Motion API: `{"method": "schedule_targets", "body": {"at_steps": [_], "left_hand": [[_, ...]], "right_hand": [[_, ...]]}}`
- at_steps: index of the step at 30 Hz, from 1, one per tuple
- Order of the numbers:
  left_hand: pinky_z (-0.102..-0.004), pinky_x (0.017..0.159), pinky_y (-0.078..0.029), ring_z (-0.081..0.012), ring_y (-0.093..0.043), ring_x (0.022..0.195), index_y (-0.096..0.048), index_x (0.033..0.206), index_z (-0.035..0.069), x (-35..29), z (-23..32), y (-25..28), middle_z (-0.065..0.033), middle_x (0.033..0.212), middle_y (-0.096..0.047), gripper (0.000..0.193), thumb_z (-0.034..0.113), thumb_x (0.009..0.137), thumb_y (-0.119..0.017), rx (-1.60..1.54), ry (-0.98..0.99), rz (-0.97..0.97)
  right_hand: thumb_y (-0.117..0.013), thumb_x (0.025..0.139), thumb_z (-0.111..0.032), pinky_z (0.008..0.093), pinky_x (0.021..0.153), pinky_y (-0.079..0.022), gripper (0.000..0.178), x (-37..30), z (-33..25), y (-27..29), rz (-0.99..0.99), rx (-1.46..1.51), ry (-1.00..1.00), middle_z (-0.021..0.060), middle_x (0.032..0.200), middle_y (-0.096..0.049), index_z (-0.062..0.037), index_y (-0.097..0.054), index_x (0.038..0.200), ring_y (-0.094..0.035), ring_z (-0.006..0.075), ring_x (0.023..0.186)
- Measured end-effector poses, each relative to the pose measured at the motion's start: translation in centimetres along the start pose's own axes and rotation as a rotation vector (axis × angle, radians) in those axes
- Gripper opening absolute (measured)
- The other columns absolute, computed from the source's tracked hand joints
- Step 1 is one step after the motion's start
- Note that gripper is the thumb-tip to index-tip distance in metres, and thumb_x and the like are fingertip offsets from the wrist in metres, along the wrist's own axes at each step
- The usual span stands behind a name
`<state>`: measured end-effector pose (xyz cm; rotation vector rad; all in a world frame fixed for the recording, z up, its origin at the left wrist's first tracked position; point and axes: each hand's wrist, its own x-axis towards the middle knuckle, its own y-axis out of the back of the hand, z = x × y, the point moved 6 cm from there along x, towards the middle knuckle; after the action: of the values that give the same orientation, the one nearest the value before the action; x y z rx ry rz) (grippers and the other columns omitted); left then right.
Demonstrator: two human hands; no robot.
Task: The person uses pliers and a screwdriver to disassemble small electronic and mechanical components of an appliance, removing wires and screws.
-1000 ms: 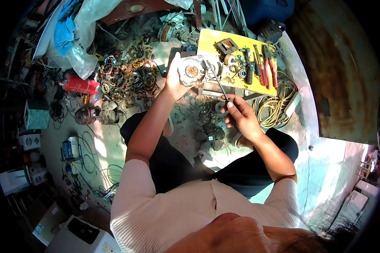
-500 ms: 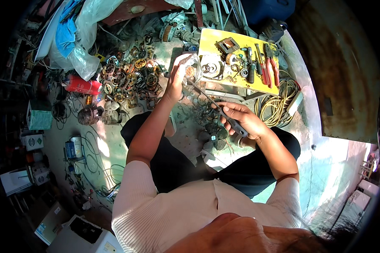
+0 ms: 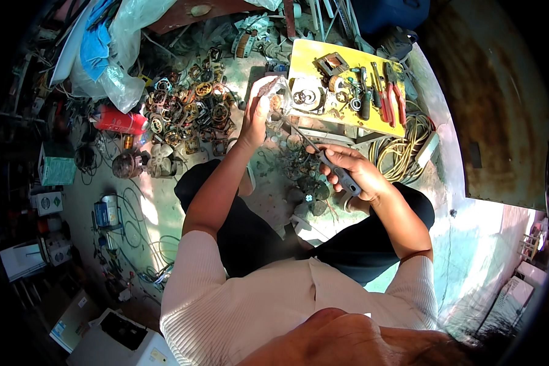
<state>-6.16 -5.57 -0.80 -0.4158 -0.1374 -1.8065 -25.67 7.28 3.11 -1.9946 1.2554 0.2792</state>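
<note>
- Yellow table (image 3: 305,58) is standing ahead of the person, carrying tools and loose parts.
- Heap of motor parts (image 3: 192,113), with ring-shaped pieces, is lying on the floor to the left of the table.
- Yellowish cable (image 3: 401,149) is lying coiled by the table's near right corner.
- Right hand (image 3: 351,171): fingers are curling snugly around the grey handle of a screwdriver (image 3: 343,178), its shaft slanting up and leftward.
- Left hand (image 3: 256,119): fingers are closing firmly over the outer side of a silvery housing (image 3: 277,100).
- Red-handled pliers (image 3: 399,100) are lying toward the table's right edge.
- The housing, coppery at its centre, is hanging tilted just beside the table's left edge. The shaft is reaching its lower side; cannot tell whether the tip is touching.
- Pale round part (image 3: 308,96) is resting on the table near the housing.
</note>
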Motion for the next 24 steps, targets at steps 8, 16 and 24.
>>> {"method": "schedule_targets", "body": {"at_steps": [8, 16, 24], "left_hand": [[-0.0358, 0.106, -0.039, -0.0204, -0.05, 0.126, -0.038, 0.141, 0.001, -0.8, 0.3, 0.2, -0.0107, 0.138, -0.05, 0.06, 0.045, 0.102, -0.033, 0.106, -0.051, 0.056], [-0.0347, 0.095, -0.05, -0.0191, -0.062, 0.109, -0.046, 0.133, 0.002, -1.4, -1.4, -1.5, -0.0101, 0.122, -0.06, 0.059, 0.05, 0.103, -0.029, -0.5, 0.278, 0.147], [-0.0298, 0.086, -0.054, -0.0158, -0.065, 0.102, -0.054, 0.125, 0.0, -1.8, -2.0, -0.7, -0.0099, 0.116, -0.065, 0.057, 0.048, 0.104, -0.031, -0.591, 0.564, -0.075]], "right_hand": [[-0.054, 0.101, -0.026, 0.0191, 0.051, -0.044, 0.038, 0.5, 0.4, 0.3, 0.081, 0.036, 0.021, 0.0001, 0.08, -0.058, -0.0074, -0.056, 0.134, -0.054, 0.006, 0.062], [-0.051, 0.103, -0.024, 0.0223, 0.059, -0.05, 0.042, 0.9, 0.7, 1.1, 0.115, -0.338, 0.185, 0.0006, 0.085, -0.06, -0.0068, -0.05, 0.14, -0.058, 0.0078, 0.069], [-0.061, 0.095, -0.016, 0.0327, 0.068, -0.052, 0.038, -0.6, -2.3, 1.0, 0.297, -1.152, 0.547, 0.0083, 0.086, -0.063, -0.0137, -0.06, 0.133, -0.062, 0.0216, 0.071]]}}
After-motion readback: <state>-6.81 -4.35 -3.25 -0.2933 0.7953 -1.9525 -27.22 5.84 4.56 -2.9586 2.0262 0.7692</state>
